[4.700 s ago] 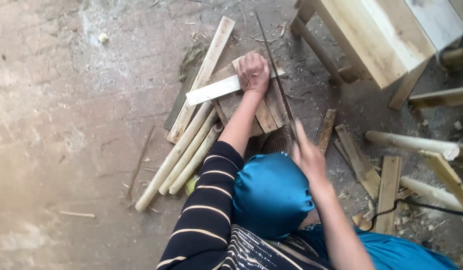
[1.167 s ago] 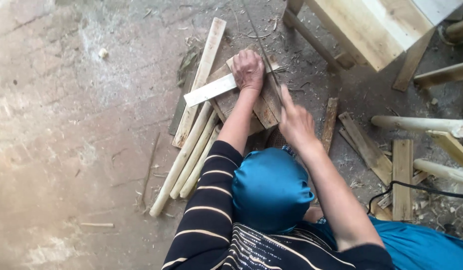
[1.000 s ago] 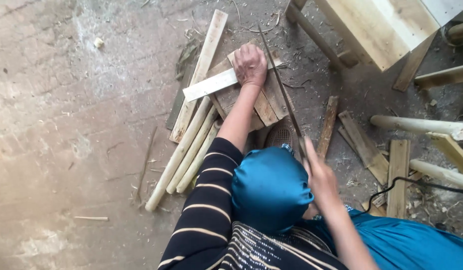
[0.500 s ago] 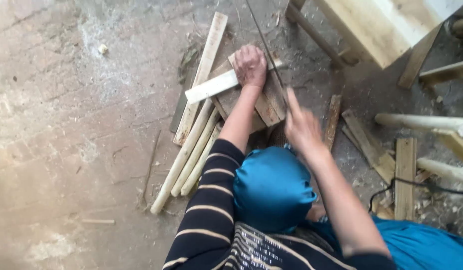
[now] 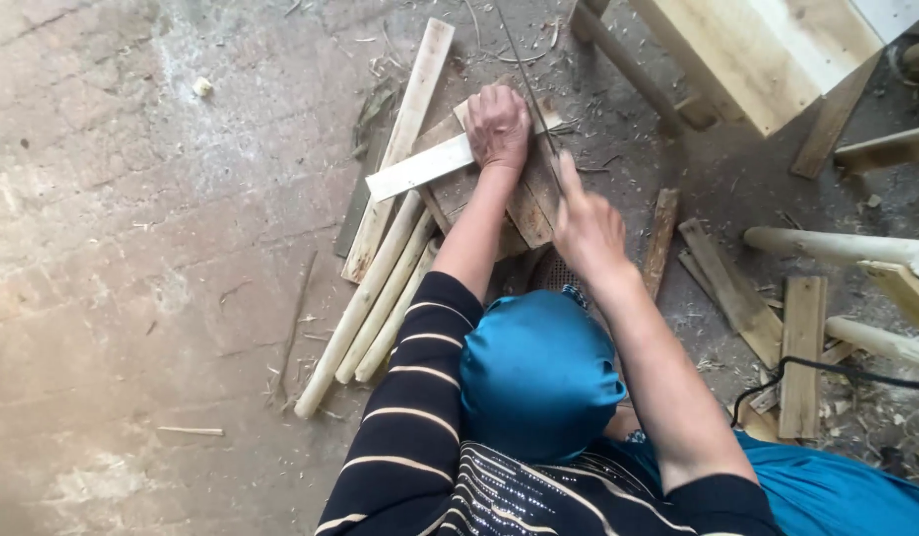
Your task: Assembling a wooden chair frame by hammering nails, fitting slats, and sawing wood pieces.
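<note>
the left hand (image 5: pixel 497 124), upper middle of the frame, is clenched around the handle of a pale flat blade (image 5: pixel 420 167) that reaches out to the left, pressing it down on a dark wooden block (image 5: pixel 532 203) lying on the floor (image 5: pixel 132 248). the right hand (image 5: pixel 589 223), just below and right of it, has its fingers (image 5: pixel 569 171) closed round a thin dark strip (image 5: pixel 527 84) that runs up past the left hand toward the top edge. left of the block lie a long flat plank (image 5: pixel 405 129) and a bundle of round pale sticks (image 5: pixel 365 308); a wooden stool (image 5: pixel 747 50) stands at the upper right. to do this well, i judge the blade should stay pinned firmly on the block, the strip drawn straight along its own line, and the right hand's fingers kept off the blade's edge.
</note>
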